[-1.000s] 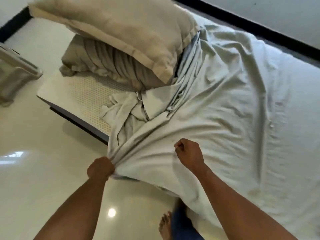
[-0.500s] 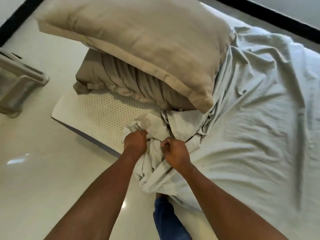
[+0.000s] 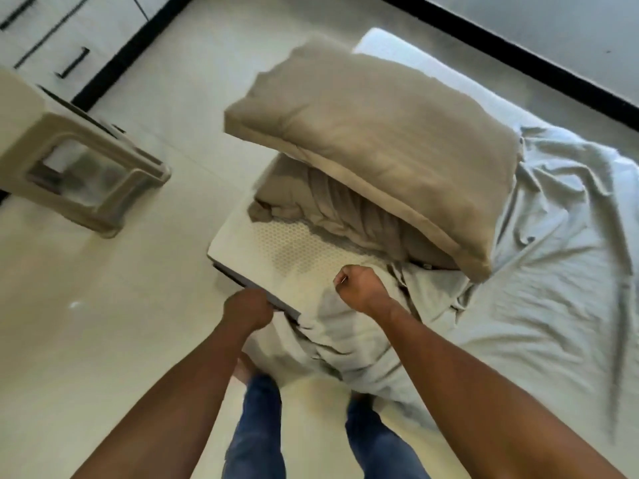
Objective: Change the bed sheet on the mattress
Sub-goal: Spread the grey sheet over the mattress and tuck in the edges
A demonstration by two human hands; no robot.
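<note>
A pale grey-green bed sheet (image 3: 539,271) lies rumpled over the right part of a white mattress (image 3: 297,250), whose dotted near-left corner is bare. My left hand (image 3: 247,311) is a fist at the mattress's front edge, gripping the sheet's hem where it hangs over the side. Further onto the mattress, my right hand (image 3: 361,286) is clenched on a fold of the sheet's bunched edge. Two tan pillows (image 3: 380,133) are stacked on the mattress behind my hands, the top one overhanging the sheet.
The mattress lies on a glossy cream tile floor (image 3: 103,340). A beige plastic stool (image 3: 72,160) stands at the left, with white drawers (image 3: 52,32) behind it. A black skirting strip (image 3: 518,46) runs along the far wall. My legs in blue jeans (image 3: 262,426) stand at the mattress's edge.
My hands moved apart: the left went down to the mattress's front edge, the right stayed on top. The view shifted, showing more floor and the stool.
</note>
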